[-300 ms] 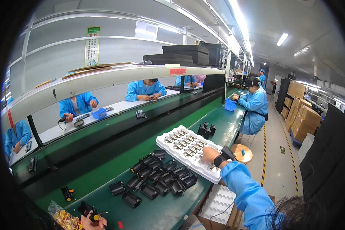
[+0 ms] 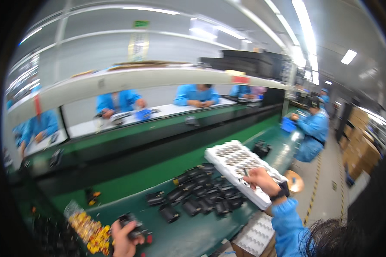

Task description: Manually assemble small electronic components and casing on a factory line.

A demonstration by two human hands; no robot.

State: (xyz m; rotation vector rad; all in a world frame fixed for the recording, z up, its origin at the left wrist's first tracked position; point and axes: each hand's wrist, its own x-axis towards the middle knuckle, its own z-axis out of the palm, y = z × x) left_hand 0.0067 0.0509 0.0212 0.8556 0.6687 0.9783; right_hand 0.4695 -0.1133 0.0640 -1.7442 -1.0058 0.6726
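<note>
Right hand (image 2: 264,180) is being positioned over the white tray (image 2: 258,198), fingers curled inward; a small greyish part (image 2: 245,172) is being shown at the fingertips, but through blur it cannot be told whether it is being gripped or only touched. Left hand (image 2: 122,240), at 8 o'clock from the right, is being closed around a black part (image 2: 131,223), the thumb being laid across it. Handling, as judged: a light fingertip pinch is being called for at the tray, with neighbouring pieces being left undisturbed; the black part is best being steadied by its outer walls, its inside being kept clear of the fingers. Containers, taken outward: in the white tray, metallic parts (image 2: 233,155) are being held in rows. At 9 o'clock from the right hand, loose black housings (image 2: 197,188) are being heaped on the green bench (image 2: 176,233), no container being used. Just beside the left hand, at its 10 o'clock, small yellow and red pieces are being contained in a clear bag (image 2: 73,208). At 6 o'clock from the right hand, a second white tray (image 2: 255,235) is being housed in a box below bench level. At 1 o'clock, a blue bin (image 2: 288,124) is being kept near a co-worker (image 2: 315,130); its contents are not being shown. At 2 o'clock, cardboard cartons (image 2: 359,147) are being stacked, well apart.
</note>
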